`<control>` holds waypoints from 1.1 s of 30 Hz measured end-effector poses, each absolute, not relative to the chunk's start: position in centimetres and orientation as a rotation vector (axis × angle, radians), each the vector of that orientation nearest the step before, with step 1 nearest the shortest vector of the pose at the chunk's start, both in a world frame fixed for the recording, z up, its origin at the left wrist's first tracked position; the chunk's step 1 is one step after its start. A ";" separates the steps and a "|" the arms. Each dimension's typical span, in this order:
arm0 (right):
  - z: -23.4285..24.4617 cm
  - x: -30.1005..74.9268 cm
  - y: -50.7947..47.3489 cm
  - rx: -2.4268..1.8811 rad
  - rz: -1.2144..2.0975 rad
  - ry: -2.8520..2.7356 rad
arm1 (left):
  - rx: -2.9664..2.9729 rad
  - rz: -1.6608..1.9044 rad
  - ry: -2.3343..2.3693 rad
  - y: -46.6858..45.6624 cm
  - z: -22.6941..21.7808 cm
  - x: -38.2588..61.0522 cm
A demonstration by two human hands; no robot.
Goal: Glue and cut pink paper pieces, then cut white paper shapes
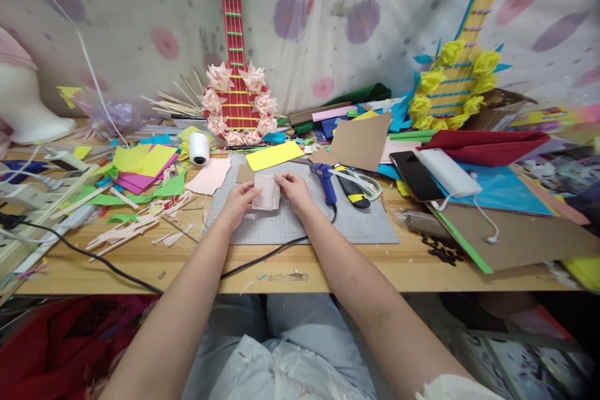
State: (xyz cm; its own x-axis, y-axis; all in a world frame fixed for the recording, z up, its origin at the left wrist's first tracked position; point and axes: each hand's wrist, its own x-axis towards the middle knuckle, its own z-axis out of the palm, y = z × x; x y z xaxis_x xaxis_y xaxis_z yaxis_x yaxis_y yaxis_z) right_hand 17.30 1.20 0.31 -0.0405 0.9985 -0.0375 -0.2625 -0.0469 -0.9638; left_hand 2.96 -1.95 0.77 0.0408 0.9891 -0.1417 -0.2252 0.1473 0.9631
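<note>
A small pale pink rectangle of paper (266,194) is held up above the grey cutting mat (356,230). My left hand (238,201) pinches its left edge between thumb and fingers. At the upper right corner, my right hand (294,189) has closed its fingertips on the same paper. Behind the paper lie a small brown cardboard piece (245,173) and a yellow strip (274,155). A blue hot glue gun (324,182) rests on the mat to the right of my right hand, beside a black and yellow utility knife (352,187).
Paper scraps (140,225) and coloured sheets (145,161) cover the left side, near a power strip (42,212). A red paper guitar (237,75) and a yellow one (450,81) stand behind. A phone (416,176) and power bank (449,172) lie right. A black cord (267,256) crosses in front.
</note>
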 end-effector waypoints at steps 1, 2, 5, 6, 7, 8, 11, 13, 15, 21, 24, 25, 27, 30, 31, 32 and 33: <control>0.4 17.3 1.1 -1.018 1.385 -1.026 | 0.941 1.189 1.093 -1.8 0.8 3.2; 0.5 17.3 1.0 -1.011 1.391 -1.039 | 0.936 1.204 1.101 -1.6 0.7 3.4; 0.7 17.3 0.8 -1.006 1.402 -1.062 | 0.919 1.303 1.165 -1.1 0.3 4.1; 0.7 17.3 0.7 -1.014 1.403 -1.068 | 0.911 1.334 1.192 -1.0 0.1 4.3; 0.7 17.2 0.7 -1.024 1.403 -1.079 | 0.900 1.364 1.214 -0.9 0.0 4.4; 0.6 17.2 0.7 -1.033 1.400 -1.095 | 0.882 1.394 1.231 -0.9 -0.1 4.6; 0.2 16.9 0.8 -1.050 1.346 -1.154 | 0.781 1.463 1.237 -0.9 0.2 4.9; -0.2 16.7 0.9 -1.060 1.322 -1.184 | 0.715 1.473 1.207 -0.9 0.7 5.2; -0.5 16.7 0.9 -1.075 1.334 -1.222 | 0.689 1.453 1.167 -0.9 1.3 5.5; -0.1 17.3 0.7 -1.055 1.384 -1.287 | 0.686 1.398 1.237 0.0 2.0 5.7; 0.5 17.6 0.5 -1.033 1.434 -1.276 | 0.685 1.441 1.250 0.4 1.9 5.6; 0.6 17.7 0.5 -1.038 1.440 -1.268 | 0.682 1.451 1.249 0.5 1.9 5.6; 0.8 17.9 0.5 -1.062 1.440 -1.253 | 0.683 1.438 1.256 0.6 1.9 5.6; 0.8 17.9 0.5 -1.088 1.425 -1.252 | 0.701 1.383 1.270 0.7 2.2 5.5; 0.8 17.9 0.4 -1.088 1.423 -1.253 | 0.708 1.383 1.281 0.7 2.3 5.5; 0.8 17.9 0.4 -1.081 1.427 -1.250 | 0.712 1.394 1.299 0.7 2.3 5.4; 0.8 17.8 0.4 -1.068 1.438 -1.241 | 0.714 1.410 1.322 0.7 2.4 5.4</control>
State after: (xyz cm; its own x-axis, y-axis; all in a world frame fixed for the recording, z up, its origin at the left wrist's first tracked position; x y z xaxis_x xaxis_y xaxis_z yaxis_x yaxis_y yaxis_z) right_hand 17.79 0.43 0.81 -0.1943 0.9801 -0.0410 -0.1031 -0.0620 -0.9927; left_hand 5.43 0.73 2.42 -0.2941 0.9306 -0.2177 -0.2769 0.1350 0.9514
